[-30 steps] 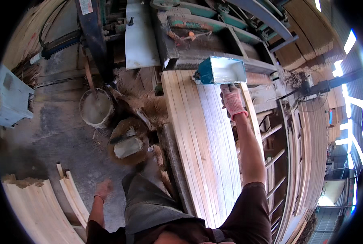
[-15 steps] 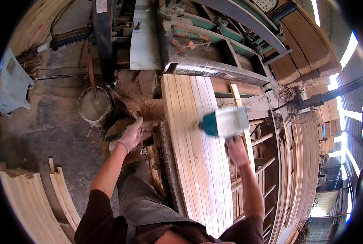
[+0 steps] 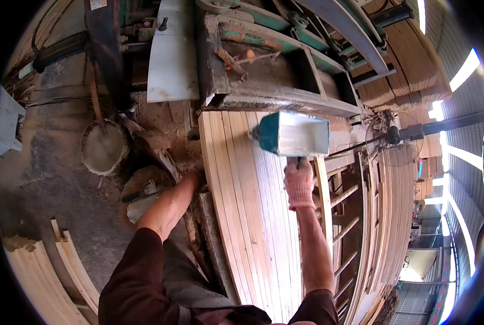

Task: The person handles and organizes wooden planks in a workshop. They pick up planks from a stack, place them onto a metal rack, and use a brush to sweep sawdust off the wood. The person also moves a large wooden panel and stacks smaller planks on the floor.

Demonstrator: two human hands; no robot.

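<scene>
The right hand (image 3: pixel 299 183), in a pale knit glove, has its grip clamped on the handle of a teal-and-white boxy metal scoop (image 3: pixel 293 134), held just above the far end of the bed of pale narrow wooden slats (image 3: pixel 253 216) lying side by side on the table. The left hand (image 3: pixel 197 174) rests at the slats' left edge, its grip hidden, so I cannot tell its state. To do this well, I judge the scoop should stay level and travel evenly along the slats. Half a second ago the left hand was raised beside the table's edge, and the scoop sat nearer the body.
</scene>
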